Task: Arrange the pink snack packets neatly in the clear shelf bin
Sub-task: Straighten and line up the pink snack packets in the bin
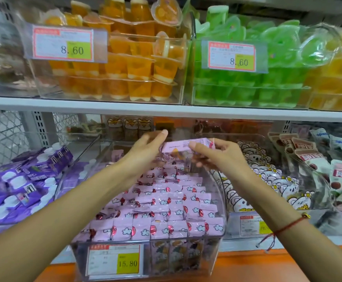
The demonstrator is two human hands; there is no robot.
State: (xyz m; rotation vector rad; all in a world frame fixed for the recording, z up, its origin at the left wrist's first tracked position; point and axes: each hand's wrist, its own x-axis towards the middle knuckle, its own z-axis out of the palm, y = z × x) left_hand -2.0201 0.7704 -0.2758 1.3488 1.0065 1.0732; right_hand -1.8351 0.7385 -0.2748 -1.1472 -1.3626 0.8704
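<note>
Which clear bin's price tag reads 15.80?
The clear shelf bin of pink snack packets; its tag faces front, below both hands. Upper tags read 8.60.

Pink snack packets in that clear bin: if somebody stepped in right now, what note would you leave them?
Left hand: fingers on the left end of a small stack of pink snack packets, raised above the back of the bin.
Right hand: pinches the stack's right end.
Clear plastic shelf bin, yellow 15.80 price tag on its front: already holds many pink packets in overlapping rows, front rows upright.
Done: most of the bin filled in rows.
Left: set the held stack into the back, square up any crooked packets.
</note>
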